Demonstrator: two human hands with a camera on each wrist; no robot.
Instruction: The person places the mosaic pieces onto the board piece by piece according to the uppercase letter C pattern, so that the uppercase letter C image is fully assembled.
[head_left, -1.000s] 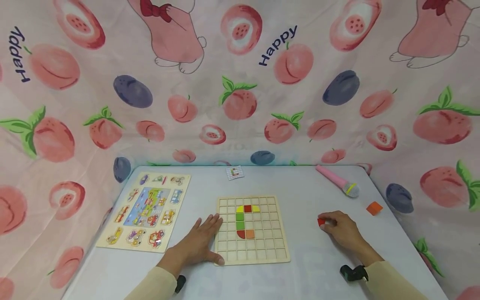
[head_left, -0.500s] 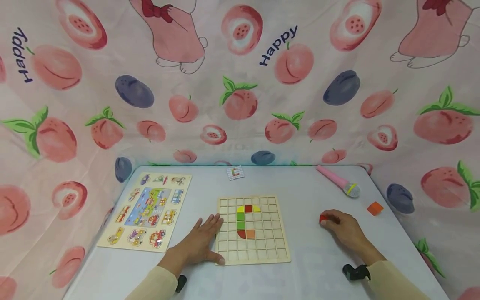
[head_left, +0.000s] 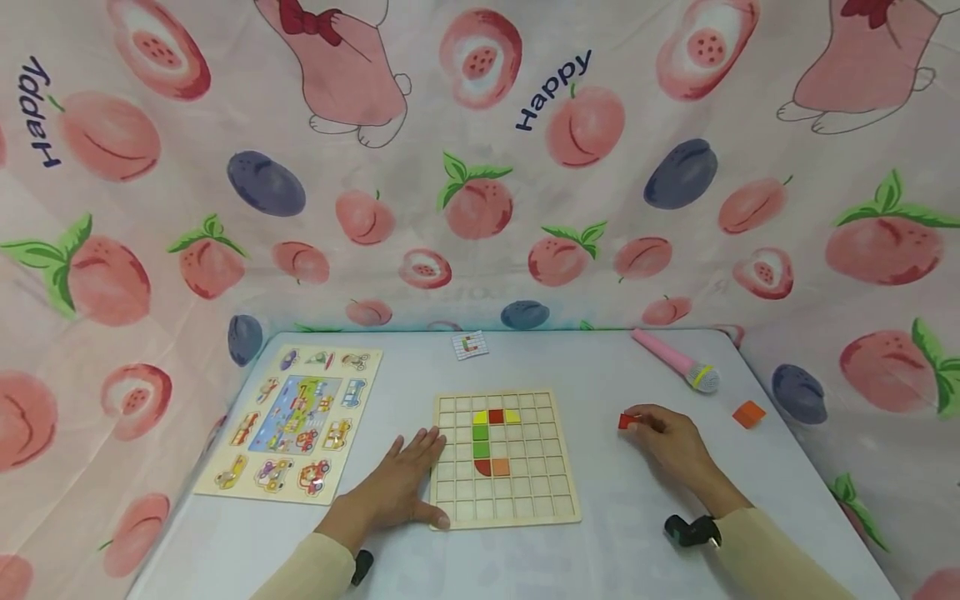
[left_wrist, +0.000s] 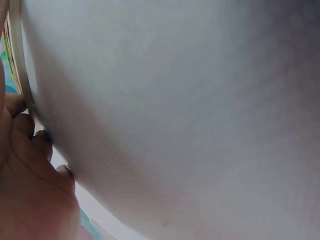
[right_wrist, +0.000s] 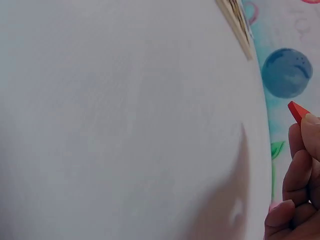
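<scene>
Between thumb and fingers, my right hand (head_left: 672, 442) pinches a small red tile (head_left: 625, 422), held to the right of the wooden grid board (head_left: 525, 502). The right wrist view shows the same red tile (right_wrist: 297, 111) edge-on, poking out past the thumb. My left hand (head_left: 397, 487) lies with fingers spread at the board's left edge, thumb at its lower corner. On the board, yellow, red, green and orange tiles form a C-like shape, among them a green tile (head_left: 481, 432) and an orange tile (head_left: 500, 467). Most of the left hand's palm side is hidden in the head view.
A vehicle picture puzzle (head_left: 288, 425) lies at the left of the white table (head_left: 600, 550). Behind the board is a small paper card (head_left: 469, 345) with a coloured C-like pattern. A pink toy microphone (head_left: 675, 361) and an orange square piece (head_left: 748, 415) lie at the right.
My right hand, with the red tile pinched in it, has shifted left and slightly away from me, nearer the board. The left hand and the tiles on the board stay as they were.
</scene>
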